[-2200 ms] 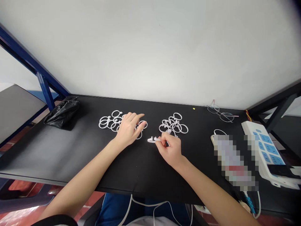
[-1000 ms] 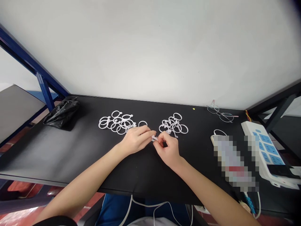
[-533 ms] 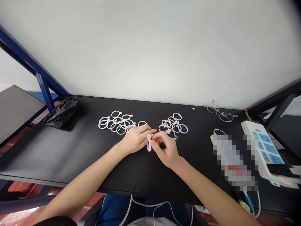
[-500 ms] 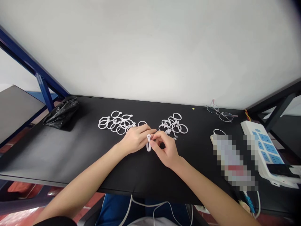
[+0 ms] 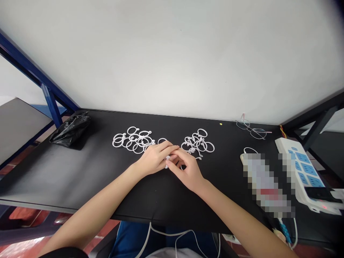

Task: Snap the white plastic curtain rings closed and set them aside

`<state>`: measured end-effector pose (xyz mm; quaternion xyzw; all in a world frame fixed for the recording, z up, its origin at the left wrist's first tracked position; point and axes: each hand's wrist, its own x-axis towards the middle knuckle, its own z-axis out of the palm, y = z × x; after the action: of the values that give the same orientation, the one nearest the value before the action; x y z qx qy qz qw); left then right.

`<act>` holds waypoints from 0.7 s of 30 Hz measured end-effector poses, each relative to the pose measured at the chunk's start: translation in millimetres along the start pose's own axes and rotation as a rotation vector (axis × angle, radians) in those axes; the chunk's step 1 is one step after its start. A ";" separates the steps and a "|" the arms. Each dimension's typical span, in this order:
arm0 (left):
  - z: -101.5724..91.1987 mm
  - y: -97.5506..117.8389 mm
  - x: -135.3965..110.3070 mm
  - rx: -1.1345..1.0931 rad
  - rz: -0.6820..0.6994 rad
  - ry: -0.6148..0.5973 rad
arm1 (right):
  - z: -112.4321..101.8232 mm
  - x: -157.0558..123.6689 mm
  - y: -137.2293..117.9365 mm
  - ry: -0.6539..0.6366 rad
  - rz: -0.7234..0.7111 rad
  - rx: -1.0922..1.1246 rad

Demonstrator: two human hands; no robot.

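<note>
Between my fingertips, low over the black table, is a white plastic ring (image 5: 167, 165) with a small eyelet, mostly covered by the fingers. My left hand (image 5: 157, 157) comes from the left and is closed on the ring. From the other side my right hand (image 5: 186, 167) pinches it with thumb and fingers, its fingertips touching the left ones. Beyond my left hand lies a loose pile of white rings (image 5: 133, 136) with round eyelets. A second pile of white rings (image 5: 202, 133) lies past my right hand.
A crumpled black plastic bag (image 5: 71, 129) lies at the left end of the table (image 5: 88, 172). Glasses (image 5: 258, 133) rest at the back right. Nearer are a blurred-out phone (image 5: 266, 182) and a white power strip (image 5: 298, 161). White cables (image 5: 185, 233) hang below the front edge.
The ring between my hands has turned and is now more hidden by the fingers. My right hand's thumb and fingers have shifted left, closer to my left hand. Both piles look the same.
</note>
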<state>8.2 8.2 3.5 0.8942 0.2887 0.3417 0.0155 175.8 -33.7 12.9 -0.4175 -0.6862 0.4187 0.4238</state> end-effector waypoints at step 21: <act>-3.7 3.8 1.2 -0.332 -0.207 -0.118 | -1.1 -0.8 4.3 0.251 -0.229 -0.032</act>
<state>8.6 5.1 7.8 0.8634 0.3174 0.3284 0.2144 178.0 -32.9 9.0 -0.3922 -0.6774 0.3014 0.5445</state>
